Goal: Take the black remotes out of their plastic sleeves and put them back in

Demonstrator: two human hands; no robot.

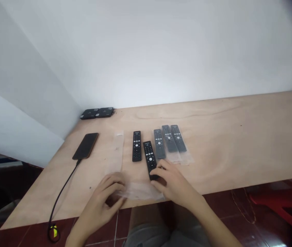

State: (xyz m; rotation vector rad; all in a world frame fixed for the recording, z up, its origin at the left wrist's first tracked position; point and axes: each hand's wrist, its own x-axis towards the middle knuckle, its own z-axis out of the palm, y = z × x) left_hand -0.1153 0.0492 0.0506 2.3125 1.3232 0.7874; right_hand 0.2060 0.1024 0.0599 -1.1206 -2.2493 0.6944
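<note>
My R hand [174,181] hides the btm end of the black remote [149,158] on the plywood bench [218,151] — long axis tilted, top pointing at the wall [146,51], slightly left, can't tell if my grip's clenched — L hand [106,200] curled over the clear plastic bag [141,191], hold unclear too.

Own body visible from forearms down only. Left hand [105,196] and right hand [173,181] bare, fingers long and slender; nails too small to read. Left forearm [85,230] and right forearm [210,216] slim, bare to frame edge. Light grey cloth garment [148,236] over lap, soft, creased, cut off by lower frame edge; cut of garment cannot be told. Torso out of view.
</note>
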